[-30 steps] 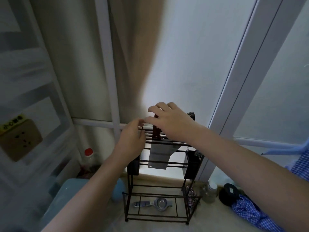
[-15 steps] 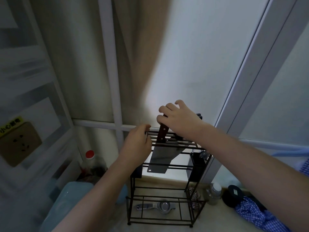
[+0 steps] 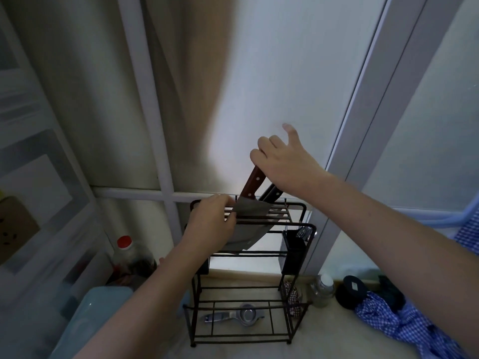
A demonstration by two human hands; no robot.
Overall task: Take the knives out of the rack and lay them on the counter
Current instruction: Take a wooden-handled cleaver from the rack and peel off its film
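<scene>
A cleaver (image 3: 246,226) with a brown riveted handle is being drawn up out of the slotted top of a black wire rack (image 3: 298,244), its broad blade tilted and still partly threaded between the top bars. The handle is clamped in the grip of the right hand (image 3: 285,164), with the little finger stretched free, while the left hand (image 3: 211,229) is closed over the rack's upper left bars, apparently to steady the frame. A second, dark-handled knife (image 3: 270,194) is seen just beside the cleaver, its handle slanting out of the same top slots. The step would be done best by a pull straight along the line of the blade — any twist is likely to jam the flat steel against the bars or drag the light rack off its feet. The left fingers lie close to the blade and should be kept clear of the edge as it rises. Once freed, the cleaver can be laid flat on the pale table (image 3: 324,343) in front of the rack — away from the blue checked cloth (image 3: 404,325).
</scene>
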